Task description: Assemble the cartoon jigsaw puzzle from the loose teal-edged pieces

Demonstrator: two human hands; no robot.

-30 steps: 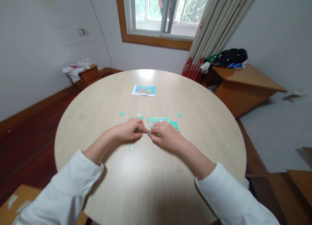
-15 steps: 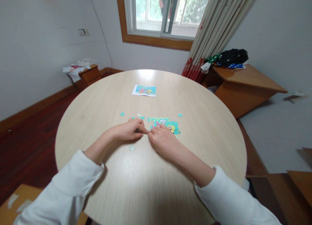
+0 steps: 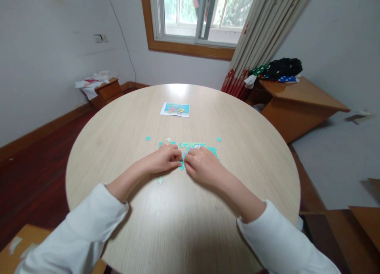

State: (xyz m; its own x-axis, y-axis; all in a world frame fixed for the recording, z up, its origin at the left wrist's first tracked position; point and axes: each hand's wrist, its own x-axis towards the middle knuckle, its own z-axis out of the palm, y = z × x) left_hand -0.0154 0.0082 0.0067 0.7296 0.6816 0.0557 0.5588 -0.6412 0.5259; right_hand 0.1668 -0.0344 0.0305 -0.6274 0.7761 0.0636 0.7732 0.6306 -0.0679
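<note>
Well inside table edge, left hand, right hand (at puzzle)

Worktop: 1. Printed picture sheet: 1. Part-joined puzzle: 1. Loose pieces: at least 5; exact total uncertain, some possibly covered. Window: 1. Curtain: 1.
</note>
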